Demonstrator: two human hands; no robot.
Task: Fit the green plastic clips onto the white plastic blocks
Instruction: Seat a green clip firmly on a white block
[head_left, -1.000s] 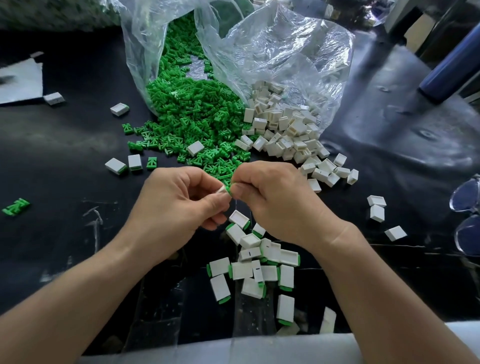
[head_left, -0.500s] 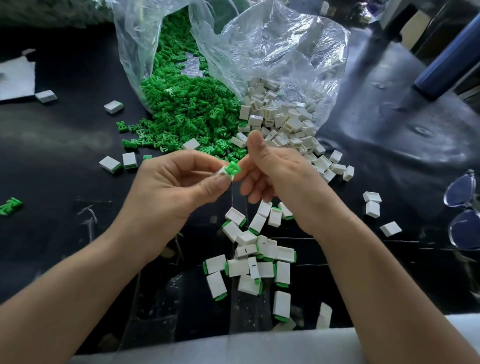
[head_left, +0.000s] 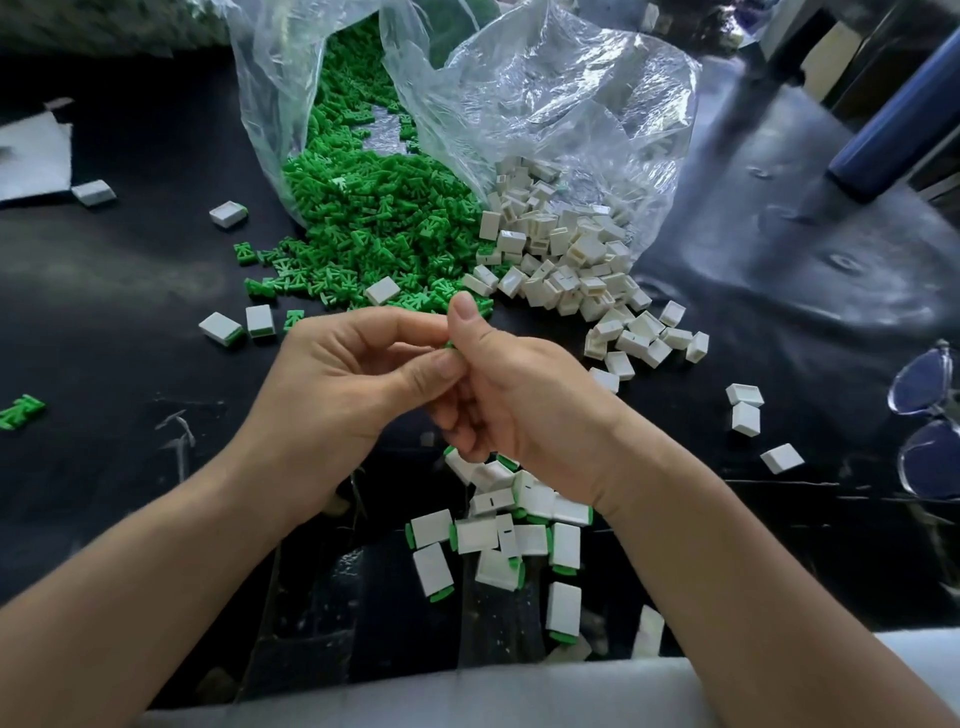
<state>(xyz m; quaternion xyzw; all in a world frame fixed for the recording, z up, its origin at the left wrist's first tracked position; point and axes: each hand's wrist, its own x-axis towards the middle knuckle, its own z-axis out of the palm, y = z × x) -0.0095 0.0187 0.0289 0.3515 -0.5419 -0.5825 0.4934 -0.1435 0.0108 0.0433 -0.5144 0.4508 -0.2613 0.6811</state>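
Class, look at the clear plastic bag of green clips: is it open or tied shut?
Open. The bag lies on its side, mouth gaping, and green clips spill out onto the black table.

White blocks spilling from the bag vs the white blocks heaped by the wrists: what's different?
The blocks at the bag are bare white, some showing open slots; the blocks by the wrists mostly show a green end. The former lie partly inside the clear plastic bag, the latter on the black tabletop. The bag heap is bigger. Both are small white rectangular blocks, lying loose.
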